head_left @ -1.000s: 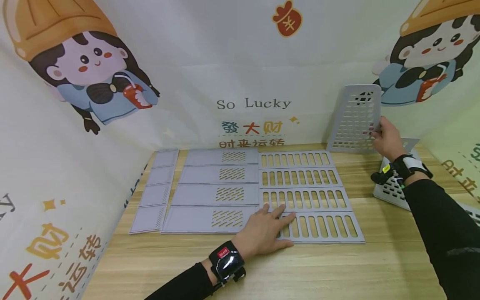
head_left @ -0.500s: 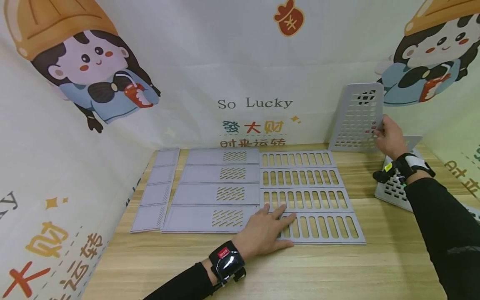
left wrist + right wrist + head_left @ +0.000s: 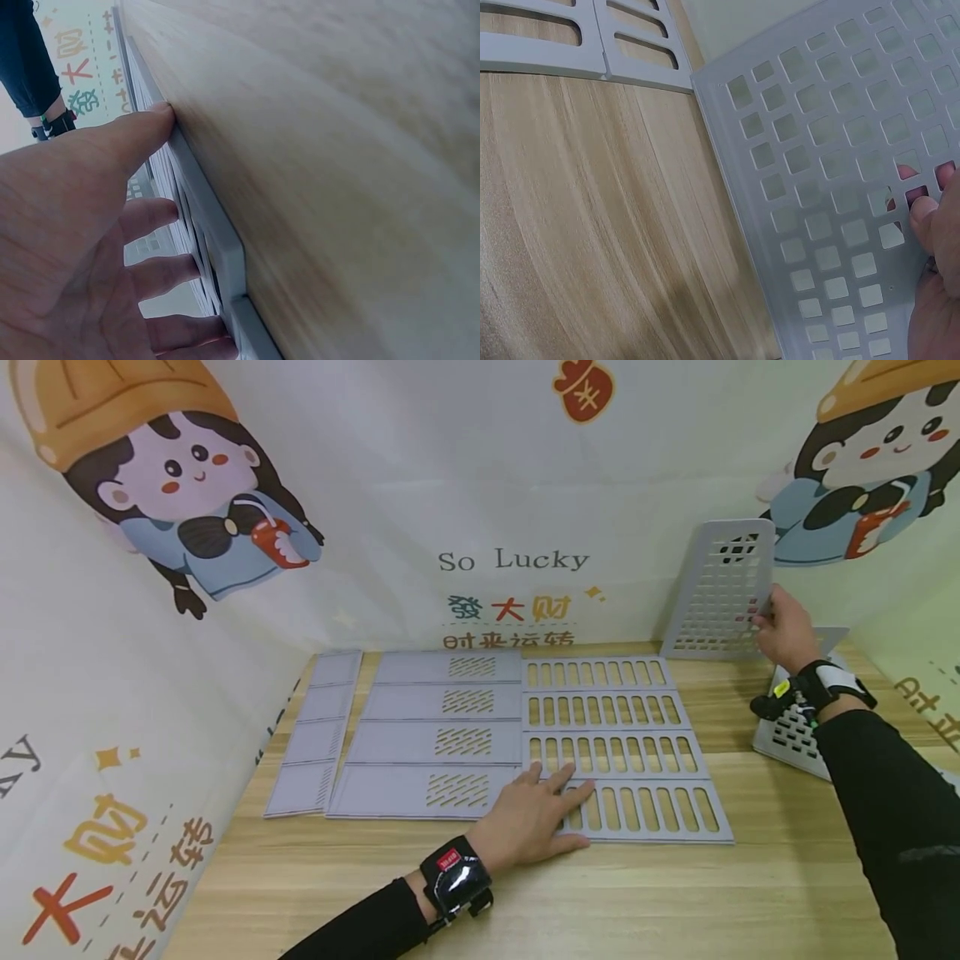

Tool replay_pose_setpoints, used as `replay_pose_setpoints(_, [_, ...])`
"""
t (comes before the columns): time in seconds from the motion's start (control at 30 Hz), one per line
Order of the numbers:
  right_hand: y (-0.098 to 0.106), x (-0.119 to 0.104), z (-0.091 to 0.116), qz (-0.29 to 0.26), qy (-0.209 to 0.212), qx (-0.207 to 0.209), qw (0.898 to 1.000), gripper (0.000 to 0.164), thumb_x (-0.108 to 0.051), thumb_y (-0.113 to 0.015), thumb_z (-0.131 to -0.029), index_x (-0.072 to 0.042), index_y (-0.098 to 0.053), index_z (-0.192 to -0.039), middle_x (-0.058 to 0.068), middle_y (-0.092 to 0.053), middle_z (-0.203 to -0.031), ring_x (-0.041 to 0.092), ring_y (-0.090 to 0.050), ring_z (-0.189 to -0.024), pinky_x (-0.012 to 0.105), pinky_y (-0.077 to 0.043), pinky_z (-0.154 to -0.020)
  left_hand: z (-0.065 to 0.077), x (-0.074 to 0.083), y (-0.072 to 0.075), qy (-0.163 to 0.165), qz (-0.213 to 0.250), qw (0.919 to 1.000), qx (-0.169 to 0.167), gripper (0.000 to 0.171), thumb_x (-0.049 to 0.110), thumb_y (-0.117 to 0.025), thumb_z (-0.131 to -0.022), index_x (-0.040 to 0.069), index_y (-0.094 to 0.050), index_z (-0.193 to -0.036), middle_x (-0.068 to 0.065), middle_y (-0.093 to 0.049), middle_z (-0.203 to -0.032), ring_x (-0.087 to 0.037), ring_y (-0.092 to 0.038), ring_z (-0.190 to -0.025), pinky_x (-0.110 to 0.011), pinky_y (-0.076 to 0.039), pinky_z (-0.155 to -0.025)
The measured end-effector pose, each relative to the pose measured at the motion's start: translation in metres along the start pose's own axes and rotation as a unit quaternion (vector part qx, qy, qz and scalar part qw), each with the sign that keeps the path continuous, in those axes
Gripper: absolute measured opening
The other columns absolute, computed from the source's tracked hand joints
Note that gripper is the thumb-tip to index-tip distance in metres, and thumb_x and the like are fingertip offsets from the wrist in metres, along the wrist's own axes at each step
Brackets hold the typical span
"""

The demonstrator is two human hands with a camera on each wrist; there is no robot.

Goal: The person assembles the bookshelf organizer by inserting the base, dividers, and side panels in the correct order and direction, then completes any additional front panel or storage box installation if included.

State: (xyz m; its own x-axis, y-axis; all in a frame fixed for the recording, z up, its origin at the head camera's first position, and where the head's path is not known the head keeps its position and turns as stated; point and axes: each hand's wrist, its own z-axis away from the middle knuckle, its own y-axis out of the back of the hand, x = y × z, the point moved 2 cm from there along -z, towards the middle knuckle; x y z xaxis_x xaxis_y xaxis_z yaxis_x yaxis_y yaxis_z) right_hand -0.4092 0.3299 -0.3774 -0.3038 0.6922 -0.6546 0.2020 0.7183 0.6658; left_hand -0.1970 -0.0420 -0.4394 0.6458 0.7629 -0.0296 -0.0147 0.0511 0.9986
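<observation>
My left hand (image 3: 525,822) lies with spread fingers on the nearest slotted grey plastic panel (image 3: 637,837). In the left wrist view, the thumb touches the edge of a grey panel (image 3: 214,202) close to the wood. At the back right, my right hand (image 3: 787,631) grips the right edge of a grey perforated panel (image 3: 720,589). That panel stands upright, leaning close to the backdrop. In the right wrist view, the thumb is on its near face and fingertips show through its square holes (image 3: 922,214). Its lower left corner meets the end of the slotted row.
Several flat grey panels with slanted slits (image 3: 390,743) lie side by side left of the slotted ones. A narrow column of panels (image 3: 303,743) lies farther left. Another perforated panel (image 3: 780,743) sits below the right wrist. A printed cloth backdrop (image 3: 390,527) encloses the wooden table (image 3: 637,902).
The head view has shifted slightly, so the scene sits a little higher and farther right. Both hands and the panels keep their places.
</observation>
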Motion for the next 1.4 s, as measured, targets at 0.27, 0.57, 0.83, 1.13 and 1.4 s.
replay_pose_setpoints(0.27, [0.0037, 0.0019, -0.0014, 0.016, -0.006, 0.012, 1.000, 0.024, 0.010, -0.038, -0.103, 0.014, -0.039, -0.127, 0.039, -0.047, -0.121, 0.057, -0.047, -0.110, 0.068, -0.038, -0.085, -0.0022, 0.0006, 0.0009, -0.005, -0.004, 1.0000, 0.006, 0.073, 0.063, -0.052, -0.098, 0.024, -0.040, -0.158, -0.012, -0.039, -0.157, -0.046, -0.046, -0.133, -0.047, -0.038, -0.111])
replay_pose_setpoints(0.57, [0.0002, 0.0054, -0.0022, 0.014, -0.012, -0.003, 1.000, 0.031, 0.010, -0.040, -0.103, 0.013, -0.038, -0.134, 0.040, -0.048, -0.123, 0.057, -0.048, -0.112, 0.069, -0.038, -0.086, -0.0001, 0.0004, -0.0026, -0.005, 0.000, 0.9999, 0.009, 0.072, 0.064, -0.052, -0.098, 0.024, -0.042, -0.157, -0.012, -0.041, -0.156, -0.047, -0.048, -0.131, -0.048, -0.042, -0.108])
replay_pose_setpoints(0.83, [-0.0003, 0.0055, -0.0073, 0.011, -0.011, -0.001, 1.000, 0.031, 0.012, -0.041, -0.102, 0.013, -0.039, -0.134, 0.037, -0.050, -0.122, 0.055, -0.049, -0.112, 0.068, -0.040, -0.086, -0.0013, 0.0004, -0.0033, 0.001, 0.007, 0.9999, 0.007, 0.071, 0.064, -0.051, -0.099, 0.025, -0.041, -0.158, -0.011, -0.039, -0.157, -0.047, -0.046, -0.133, -0.049, -0.040, -0.110])
replay_pose_setpoints(1.13, [-0.0008, 0.0058, -0.0090, 0.022, -0.019, -0.001, 1.000, 0.034, 0.010, -0.038, -0.103, 0.012, -0.038, -0.137, 0.038, -0.048, -0.125, 0.056, -0.048, -0.114, 0.069, -0.039, -0.087, -0.0017, 0.0005, -0.0013, 0.000, 0.008, 0.9999, 0.008, 0.071, 0.062, -0.052, -0.099, 0.024, -0.041, -0.157, -0.012, -0.040, -0.157, -0.047, -0.047, -0.132, -0.049, -0.043, -0.107])
replay_pose_setpoints(1.4, [-0.0027, 0.0044, -0.0098, 0.016, -0.001, -0.005, 1.000, 0.030, 0.012, -0.038, -0.102, 0.013, -0.038, -0.132, 0.037, -0.049, -0.122, 0.056, -0.048, -0.114, 0.068, -0.040, -0.086, -0.0020, -0.0005, -0.0007, 0.001, 0.017, 0.9998, -0.007, 0.072, 0.063, -0.052, -0.098, 0.025, -0.040, -0.158, -0.012, -0.038, -0.158, -0.048, -0.045, -0.133, -0.051, -0.041, -0.108])
